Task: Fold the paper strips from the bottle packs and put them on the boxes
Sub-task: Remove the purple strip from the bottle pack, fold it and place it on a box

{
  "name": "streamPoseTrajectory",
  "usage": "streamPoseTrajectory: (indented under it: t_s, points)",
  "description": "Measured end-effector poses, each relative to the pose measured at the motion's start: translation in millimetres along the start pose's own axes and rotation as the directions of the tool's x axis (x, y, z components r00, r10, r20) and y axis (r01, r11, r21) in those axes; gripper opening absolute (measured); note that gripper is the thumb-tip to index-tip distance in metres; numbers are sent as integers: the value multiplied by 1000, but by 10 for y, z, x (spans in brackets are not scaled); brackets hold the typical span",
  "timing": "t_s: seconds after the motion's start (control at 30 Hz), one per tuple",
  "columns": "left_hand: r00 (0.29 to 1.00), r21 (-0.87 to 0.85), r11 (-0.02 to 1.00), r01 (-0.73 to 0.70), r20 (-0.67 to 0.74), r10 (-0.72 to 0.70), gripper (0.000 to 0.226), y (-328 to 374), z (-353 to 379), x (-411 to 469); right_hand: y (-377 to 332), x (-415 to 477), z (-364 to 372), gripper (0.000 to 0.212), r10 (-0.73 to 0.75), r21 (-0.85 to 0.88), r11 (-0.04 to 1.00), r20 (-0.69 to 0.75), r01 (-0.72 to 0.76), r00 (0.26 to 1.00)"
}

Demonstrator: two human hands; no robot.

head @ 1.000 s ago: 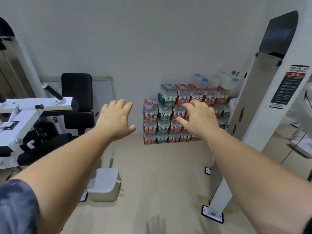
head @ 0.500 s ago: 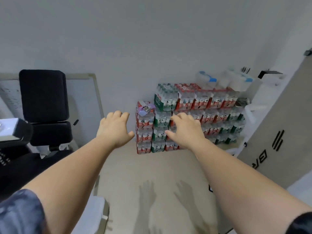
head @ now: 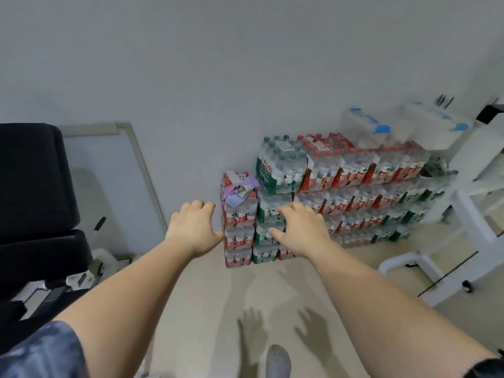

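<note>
Shrink-wrapped bottle packs [head: 351, 186] with red and green labels are stacked in rows against the white wall. On the lowest, leftmost column lies a bunch of purple and white paper strips [head: 240, 190]. My left hand [head: 192, 227] is stretched forward, fingers relaxed, just left of that column and holds nothing. My right hand [head: 302, 230] reaches out in front of the green-labelled packs, fingers spread, also holding nothing. Both hands are short of the packs. Clear plastic boxes [head: 362, 126] with blue clips sit on top of the stack at the right.
A black padded gym machine [head: 35, 203] fills the left side, with a framed white board [head: 114, 184] leaning on the wall behind it. A white metal frame [head: 469, 214] stands at the right. Beige floor lies between me and the stack; my shoe [head: 278, 361] shows below.
I have come closer to the bottle stack, which now looks larger. Both hands stayed outstretched and empty, and the view has swung away from the white machine at the right.
</note>
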State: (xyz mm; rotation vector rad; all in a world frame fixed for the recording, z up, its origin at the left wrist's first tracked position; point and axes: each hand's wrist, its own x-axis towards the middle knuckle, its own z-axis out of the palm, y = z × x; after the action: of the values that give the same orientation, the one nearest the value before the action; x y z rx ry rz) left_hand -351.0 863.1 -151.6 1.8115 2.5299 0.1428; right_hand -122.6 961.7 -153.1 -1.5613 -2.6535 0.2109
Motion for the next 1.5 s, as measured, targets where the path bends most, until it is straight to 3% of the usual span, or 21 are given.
streamPoseTrajectory:
  t_s: [0.4,0.73,1.0,1.17,1.37,1.5]
  points:
    - [982,-69,984,165,104,-158,64,101,522,2195,589,2348,405,62,-78,135,989,185,53,980]
    - [946,-126,978,165,303,-120,59,-277,1290,3694,605,3852,890,58,-62,185,983,367,-8,928]
    - [841,-251,941,225,539,-58,74,-720,1816,4772,443,4824,1289,59,27,183,971,560,-155,828]
    - [817,-332,909,253,576,-17,61,-694,2112,5239,334,5347,1628,54,35,225,947,640,-230,768]
    - [710,-339,898,281,703,43,64,-700,2513,5590,325,5745,2173,60,-46,198,972,688,-126,724]
    - [700,-298,898,324,714,-16,61,-668,2752,5656,311,5864,2316,53,-113,188,981,728,-39,676]
